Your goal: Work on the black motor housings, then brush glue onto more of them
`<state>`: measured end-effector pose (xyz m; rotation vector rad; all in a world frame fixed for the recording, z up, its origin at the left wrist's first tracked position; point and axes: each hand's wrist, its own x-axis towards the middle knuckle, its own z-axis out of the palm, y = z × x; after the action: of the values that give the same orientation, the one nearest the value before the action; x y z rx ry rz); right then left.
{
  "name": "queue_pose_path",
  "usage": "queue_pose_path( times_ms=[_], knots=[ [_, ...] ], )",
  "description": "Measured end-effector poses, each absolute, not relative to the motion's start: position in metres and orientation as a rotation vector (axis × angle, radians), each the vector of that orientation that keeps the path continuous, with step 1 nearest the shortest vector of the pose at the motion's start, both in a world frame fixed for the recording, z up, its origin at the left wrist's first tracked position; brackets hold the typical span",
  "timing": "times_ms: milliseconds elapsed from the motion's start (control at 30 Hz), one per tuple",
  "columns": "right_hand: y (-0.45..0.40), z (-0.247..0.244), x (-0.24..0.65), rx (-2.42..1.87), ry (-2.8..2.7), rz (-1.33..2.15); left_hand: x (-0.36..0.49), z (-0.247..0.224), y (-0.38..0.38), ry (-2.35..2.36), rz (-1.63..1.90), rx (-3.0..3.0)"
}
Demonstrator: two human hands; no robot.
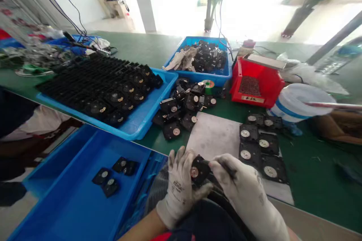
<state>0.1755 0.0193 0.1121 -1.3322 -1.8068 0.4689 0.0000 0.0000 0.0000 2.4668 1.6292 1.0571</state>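
Left hand (181,182) is gripping a black unit (199,171) at the worktop's (319,180) near edge. Right hand (239,179) is touching the unit's right side; can't tell what it's pinching. Left blue tray (137,118) is holding rows of similar units; far blue bin (217,80), loose dark parts (210,54); red bin (271,94), small brown pieces (250,86); low near-left bin (73,203), a few units (105,174).

A green table (313,180) bears blue trays (141,115), black units (172,130), a red bin (270,90).
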Motion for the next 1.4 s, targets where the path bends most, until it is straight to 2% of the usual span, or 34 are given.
queue_pose_path(
  times_ms=[167, 333, 500, 767, 933, 1067, 1267, 1400],
  knots=[
    [0.031, 0.106, 0.167, -1.34, -1.821, 0.724, 0.008, -0.002, 0.006, 1.625, 1.227, 2.395],
    [0.031, 0.102, 0.166, -1.386, -1.796, 0.536, 0.009, -0.002, 0.008, 1.636, 1.258, 2.317],
    [0.019, 0.108, 0.163, -1.32, -1.573, 0.486, 0.008, -0.001, 0.011, 1.634, 1.27, 2.306],
    [0.021, 0.106, 0.163, -1.343, -1.606, 0.425, 0.009, 0.002, 0.013, 1.633, 1.281, 2.302],
    [0.012, 0.113, 0.161, -1.31, -1.523, 0.242, 0.009, 0.002, 0.013, 1.637, 1.304, 2.3],
    [0.024, 0.096, 0.153, -1.314, -1.708, 0.323, 0.009, 0.002, 0.014, 1.636, 1.327, 2.303],
    [0.017, 0.114, 0.157, -1.387, -1.479, 0.273, 0.007, 0.005, 0.014, 1.626, 1.282, 2.307],
    [0.021, 0.102, 0.153, -1.318, -1.638, 0.318, 0.007, 0.007, 0.014, 1.637, 1.275, 2.302]
  ],
)
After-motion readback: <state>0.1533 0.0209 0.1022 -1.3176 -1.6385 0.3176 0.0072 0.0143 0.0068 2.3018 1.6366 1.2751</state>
